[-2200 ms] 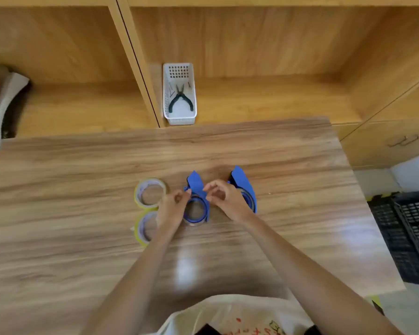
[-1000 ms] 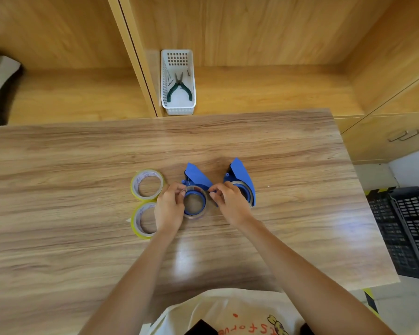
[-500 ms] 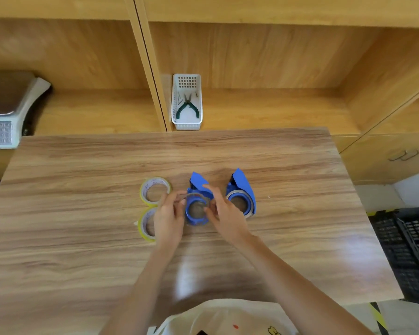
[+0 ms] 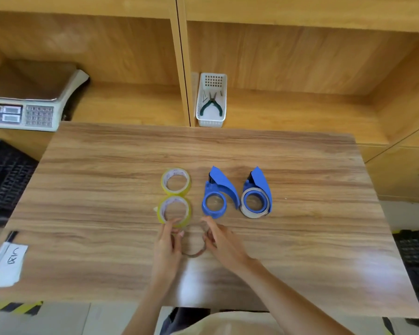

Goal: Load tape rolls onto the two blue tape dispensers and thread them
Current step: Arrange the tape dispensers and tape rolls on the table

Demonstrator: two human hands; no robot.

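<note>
A wood-grain table (image 4: 131, 160) stands before light wooden shelving (image 4: 136, 102) holding a grey weighing scale (image 4: 29, 105) and a white plastic basket (image 4: 212, 117).

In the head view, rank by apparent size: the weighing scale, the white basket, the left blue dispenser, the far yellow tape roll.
1. weighing scale
2. white basket
3. left blue dispenser
4. far yellow tape roll

Basket and dispenser look close; the basket sits farther away, so that order is unsure.

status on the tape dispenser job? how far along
Early. Done: left dispenser looks stripped, hub bare. In hand: both hands, left hand and right hand, hold a thin brown ring, apparently the spent core. Left: right dispenser carries a pale roll; two yellow rolls unloaded, nothing threaded.
</note>
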